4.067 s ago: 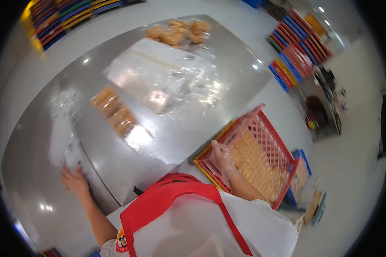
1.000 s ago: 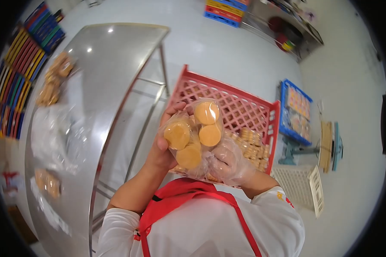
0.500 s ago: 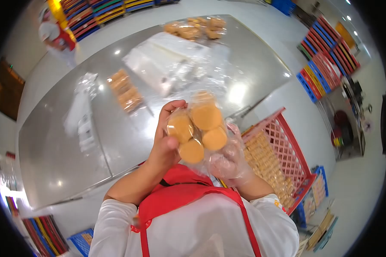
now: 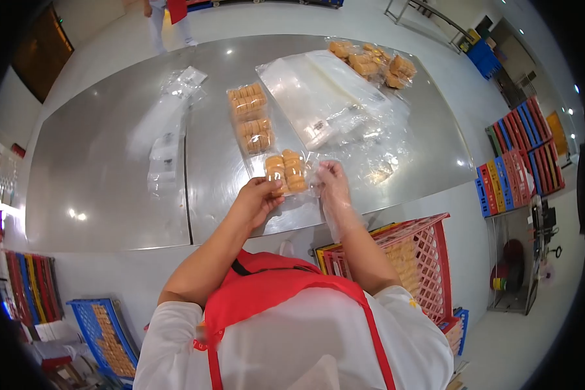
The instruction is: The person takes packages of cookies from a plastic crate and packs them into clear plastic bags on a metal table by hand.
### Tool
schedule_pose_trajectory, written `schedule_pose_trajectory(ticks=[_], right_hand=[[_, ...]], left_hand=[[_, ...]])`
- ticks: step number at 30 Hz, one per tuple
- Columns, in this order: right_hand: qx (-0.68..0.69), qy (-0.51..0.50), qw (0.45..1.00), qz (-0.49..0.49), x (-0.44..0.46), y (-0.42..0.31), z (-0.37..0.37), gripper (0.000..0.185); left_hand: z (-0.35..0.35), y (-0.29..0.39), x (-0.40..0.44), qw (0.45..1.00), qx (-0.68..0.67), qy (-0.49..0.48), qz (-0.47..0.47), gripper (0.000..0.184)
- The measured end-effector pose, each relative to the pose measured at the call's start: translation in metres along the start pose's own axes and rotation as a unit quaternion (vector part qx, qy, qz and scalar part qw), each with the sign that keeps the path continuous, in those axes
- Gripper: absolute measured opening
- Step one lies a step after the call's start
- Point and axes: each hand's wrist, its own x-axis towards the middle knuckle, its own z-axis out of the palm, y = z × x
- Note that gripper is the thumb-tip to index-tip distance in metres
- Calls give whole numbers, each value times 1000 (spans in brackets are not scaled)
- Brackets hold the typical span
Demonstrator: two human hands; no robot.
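Note:
A clear bag of round golden biscuits (image 4: pixel 285 171) is at the near edge of the steel table (image 4: pixel 221 195). My left hand (image 4: pixel 260 200) pinches the bag's lower left corner, thumb and fingers closed on it. On the bag's right side my right hand (image 4: pixel 333 185), in a clear plastic glove, is closed on the loose plastic end. Just beyond lie other packed biscuits (image 4: pixel 251 117) in clear wrap, in line with the held bag. A stack of flat clear bags (image 4: pixel 318 91) rests to their right.
More bagged biscuits (image 4: pixel 374 62) lie at the far right of the table, and loose clear bags (image 4: pixel 166 149) at the left. A red crate (image 4: pixel 435 273) of biscuits stands below the right edge. A person (image 4: pixel 169 23) stands beyond the table; stacked crates (image 4: pixel 513 159) are at right.
The held bag has gone from in front of my chest over the crate to the table, beside the packed biscuits. The view has turned toward the table, and both hands have reached forward.

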Motion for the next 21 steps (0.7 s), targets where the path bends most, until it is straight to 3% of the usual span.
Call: schedule_pose_trajectory(ticks=[3,6,7,9,11,14,17,21], right_hand=[[-292,31,949,-116,5,-36,3,24],[-343,-49,896,-277,-17,-82,14,45],[-209,-120,934,-262,-27,-93,26,57],[-52,-225,946,-228,-42,-111,51,73],[-16,-299,933,-201,-50,-130,70,82],[-30,-254,955,-150,-65,-149,90,83],[13,-238,965,-107,-74,-154,98,71],[10,-250,957,-146,-72,-153,101,79]], left_hand=[[6,24,-17,996,-74,-56,-18,47],[43,48,-66,987,-137,-76,25,50],[52,55,-76,977,-168,-132,-5,48],[67,66,-89,940,-227,-244,-67,47],[84,77,-104,937,-176,-285,-95,53],[98,87,-126,940,-114,-311,-83,61],[109,95,-144,946,-80,-305,-74,63],[110,91,-147,951,-78,-294,-55,67]])
